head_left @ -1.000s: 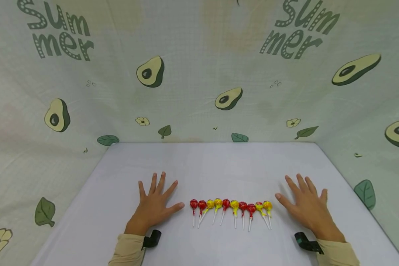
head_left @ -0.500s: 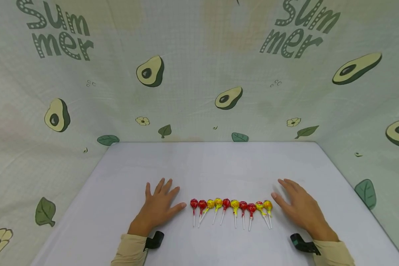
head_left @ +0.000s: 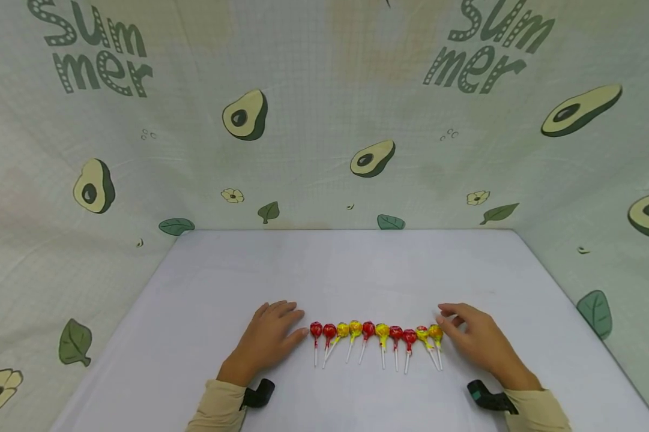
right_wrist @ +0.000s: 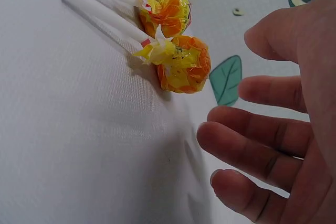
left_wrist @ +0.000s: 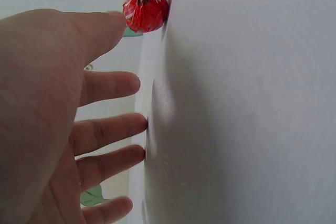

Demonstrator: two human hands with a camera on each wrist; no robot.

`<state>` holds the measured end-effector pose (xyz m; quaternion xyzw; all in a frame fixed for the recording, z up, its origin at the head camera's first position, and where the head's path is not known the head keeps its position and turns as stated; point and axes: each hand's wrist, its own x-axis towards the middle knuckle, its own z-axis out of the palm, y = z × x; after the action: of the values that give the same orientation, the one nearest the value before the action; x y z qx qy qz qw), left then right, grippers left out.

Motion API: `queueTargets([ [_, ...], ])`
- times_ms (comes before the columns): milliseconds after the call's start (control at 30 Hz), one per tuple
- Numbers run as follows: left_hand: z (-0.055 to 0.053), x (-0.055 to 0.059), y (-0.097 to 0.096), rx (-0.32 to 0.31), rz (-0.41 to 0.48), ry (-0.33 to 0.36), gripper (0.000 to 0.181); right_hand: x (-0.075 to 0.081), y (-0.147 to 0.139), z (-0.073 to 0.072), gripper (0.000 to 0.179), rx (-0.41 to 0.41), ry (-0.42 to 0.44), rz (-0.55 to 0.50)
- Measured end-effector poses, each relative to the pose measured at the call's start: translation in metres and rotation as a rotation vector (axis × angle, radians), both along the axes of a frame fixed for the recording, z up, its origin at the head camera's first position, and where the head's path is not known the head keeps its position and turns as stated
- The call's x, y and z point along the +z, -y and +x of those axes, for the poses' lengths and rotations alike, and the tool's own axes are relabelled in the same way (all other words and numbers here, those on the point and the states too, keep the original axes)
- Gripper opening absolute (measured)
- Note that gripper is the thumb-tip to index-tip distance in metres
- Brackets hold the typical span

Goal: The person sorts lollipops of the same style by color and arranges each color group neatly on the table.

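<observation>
Several red and yellow wrapped lollipops lie in a row on the white table, white sticks toward the person. At the left end of the row is a red lollipop (head_left: pixel 316 329); in the left wrist view its red wrapper (left_wrist: pixel 146 11) shows right at the thumb tip. My left hand (head_left: pixel 267 339) lies beside it, fingers relaxed. A yellow lollipop (head_left: pixel 436 333) ends the row on the right. My right hand (head_left: pixel 478 339) hovers next to it, fingers loosely bent and holding nothing. In the right wrist view the yellow-orange wrapper (right_wrist: pixel 184 65) sits a little apart from the fingers.
The white tabletop (head_left: pixel 335 270) reaches back to a hanging cloth (head_left: pixel 302 168) printed with avocados and leaves, which also runs along both sides. Black wrist cameras are strapped to the left wrist (head_left: pixel 259 393) and the right wrist (head_left: pixel 489 397).
Both hands have moved inward to the ends of the lollipop row, and their spread fingers have drawn closer together and relaxed. The lollipops have stayed in place.
</observation>
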<state>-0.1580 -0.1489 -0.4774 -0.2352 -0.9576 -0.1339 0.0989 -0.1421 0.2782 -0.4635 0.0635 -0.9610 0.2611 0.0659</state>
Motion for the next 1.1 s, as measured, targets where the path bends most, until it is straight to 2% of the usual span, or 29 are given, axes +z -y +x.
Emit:
queueTargets([
  [200,0.001,-0.003,-0.007,-0.056,0.082,-0.024,0.036,-0.002,0.001,0.003,0.036,0.076,0.030,-0.056],
  [333,0.000,-0.004,-0.012,-0.092,0.136,-0.033,0.034,-0.001,0.000,0.003,0.036,0.099,0.058,-0.078],
  [567,-0.002,-0.004,-0.014,-0.148,0.151,-0.061,0.033,0.000,-0.003,0.002,0.031,0.138,0.079,-0.106],
  [867,-0.004,-0.004,-0.016,-0.170,0.212,-0.031,0.031,-0.003,-0.006,-0.001,0.028,0.180,0.065,-0.085],
  [1100,-0.003,-0.006,-0.019,-0.124,0.225,-0.009,0.028,-0.004,-0.007,-0.002,0.025,0.182,0.092,-0.088],
])
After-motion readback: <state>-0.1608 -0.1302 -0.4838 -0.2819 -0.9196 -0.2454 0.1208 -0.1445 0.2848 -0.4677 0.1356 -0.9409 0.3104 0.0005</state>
